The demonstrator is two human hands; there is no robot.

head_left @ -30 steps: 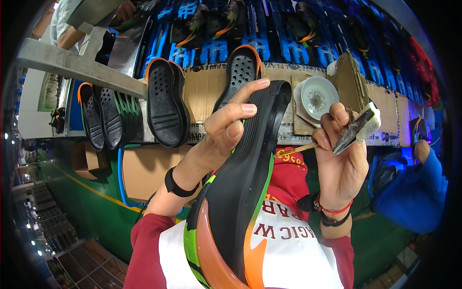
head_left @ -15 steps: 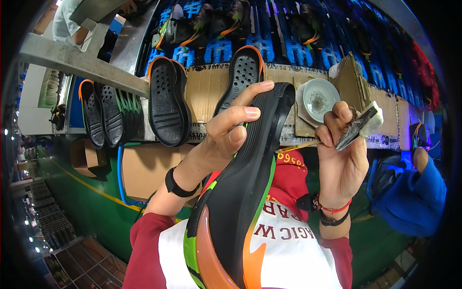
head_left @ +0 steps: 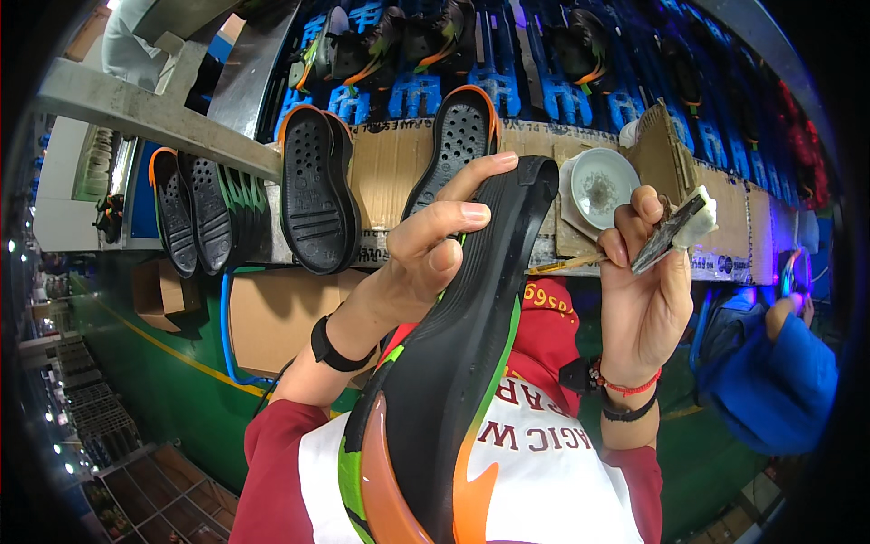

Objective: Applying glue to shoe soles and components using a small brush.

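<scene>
My left hand (head_left: 430,227) is closed on a shoe sole (head_left: 435,390), black with orange and green sides, its narrow end raised and its wide end close to my body. Beside the sole's raised end, my right hand (head_left: 643,281) is closed on two things. One is a thin yellow stick (head_left: 566,265), whose tip points at the sole's edge; whether it touches I cannot tell. The other is a flat dark-grey piece (head_left: 671,236) with a lumpy white end (head_left: 704,219), held in the fingers. Part of both lies hidden behind my fingers.
Black soles (head_left: 315,195) stand along a cardboard-covered bench (head_left: 385,168). A white bowl (head_left: 603,188) sits near an upright cardboard piece (head_left: 666,154). Beyond, dark shoes (head_left: 580,50) rest on blue racks (head_left: 494,91). A grey metal bar (head_left: 154,122) crosses at left. Someone's blue garment (head_left: 770,381) is at right.
The sole has tilted slightly, its near end shifting a little left. My right hand and the yellow stick have moved slightly. The person at upper left has mostly left the view.
</scene>
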